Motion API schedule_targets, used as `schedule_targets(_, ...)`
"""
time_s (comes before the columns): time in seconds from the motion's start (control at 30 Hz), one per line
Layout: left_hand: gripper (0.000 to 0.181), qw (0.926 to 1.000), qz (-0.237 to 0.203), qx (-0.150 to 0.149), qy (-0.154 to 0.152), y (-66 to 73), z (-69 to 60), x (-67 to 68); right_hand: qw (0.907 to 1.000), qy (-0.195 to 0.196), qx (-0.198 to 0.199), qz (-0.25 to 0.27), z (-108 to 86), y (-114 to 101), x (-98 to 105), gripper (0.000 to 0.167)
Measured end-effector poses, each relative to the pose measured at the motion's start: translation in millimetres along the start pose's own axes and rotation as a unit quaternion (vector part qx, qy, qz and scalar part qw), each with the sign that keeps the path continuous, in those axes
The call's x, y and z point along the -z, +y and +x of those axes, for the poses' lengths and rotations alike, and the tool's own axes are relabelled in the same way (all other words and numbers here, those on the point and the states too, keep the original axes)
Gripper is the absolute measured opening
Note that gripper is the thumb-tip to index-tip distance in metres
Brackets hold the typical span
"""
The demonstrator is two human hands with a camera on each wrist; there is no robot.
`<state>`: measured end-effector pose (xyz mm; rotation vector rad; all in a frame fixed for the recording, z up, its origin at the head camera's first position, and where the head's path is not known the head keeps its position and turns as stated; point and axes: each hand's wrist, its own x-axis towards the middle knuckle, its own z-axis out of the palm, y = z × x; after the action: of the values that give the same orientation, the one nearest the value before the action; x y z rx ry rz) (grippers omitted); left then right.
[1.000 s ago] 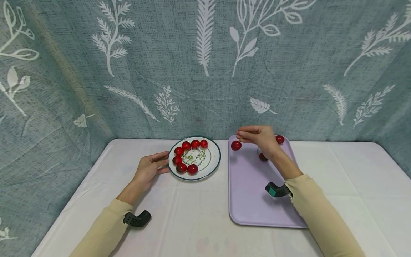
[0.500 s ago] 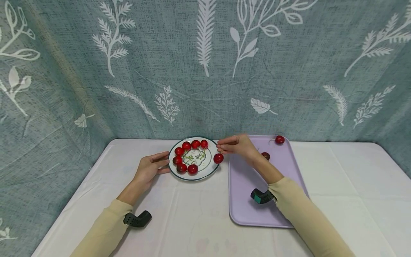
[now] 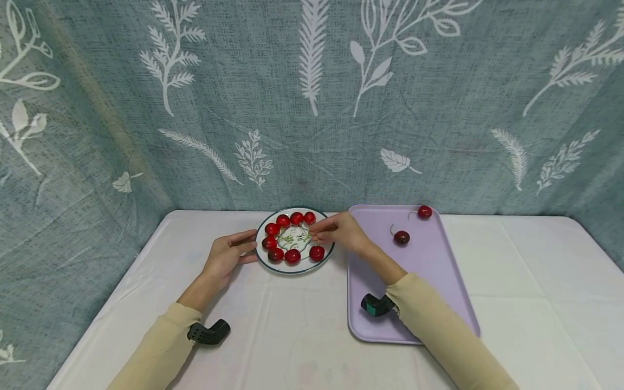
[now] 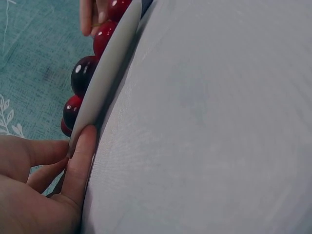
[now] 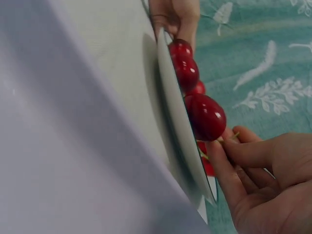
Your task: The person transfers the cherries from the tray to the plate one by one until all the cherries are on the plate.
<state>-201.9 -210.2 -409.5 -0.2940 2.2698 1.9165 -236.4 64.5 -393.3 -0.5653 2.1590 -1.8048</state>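
Note:
A white plate with a dark rim [image 3: 319,223] bears several red cherries [image 3: 292,257] set in a curve along its edge, stems turned inward. My left hand [image 3: 221,261] holds the plate's left rim; the left wrist view shows thumb and fingers [image 4: 48,152] on either side of it. Over the plate's right part, my right hand [image 3: 343,234] pinches the stem of another cherry [image 3: 317,253] between thumb and fingertips. That cherry [image 5: 207,117] hangs at the plate's near right, and whether it touches the plate cannot be told.
A lilac tray [image 3: 414,314] lies right of the plate, partly under the right forearm. On it are a dark cherry [image 3: 401,238] and a red cherry [image 3: 424,212], both stemmed. White cloth [image 3: 273,325] covers the table, and a green leaf-patterned curtain [image 3: 273,108] stands behind.
My right hand has moved left from above the tray to over the plate, carrying the cherry by its stem. My left hand and the plate have stayed in place.

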Motion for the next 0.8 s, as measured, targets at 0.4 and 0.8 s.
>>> schedule_targets(0.4,0.046,1.0,0.0,-0.001,0.001,0.3,-1.8,-0.4,0.9977,0.038,-0.027,-0.049,6.3,0.7,-18.6,0.016)
schedule_targets(0.8,0.047,1.0,-0.005,0.0,-0.001,1.2,-0.5,-0.4,0.9921,0.058,-0.045,-0.102,9.6,-1.1,-28.8,0.014)
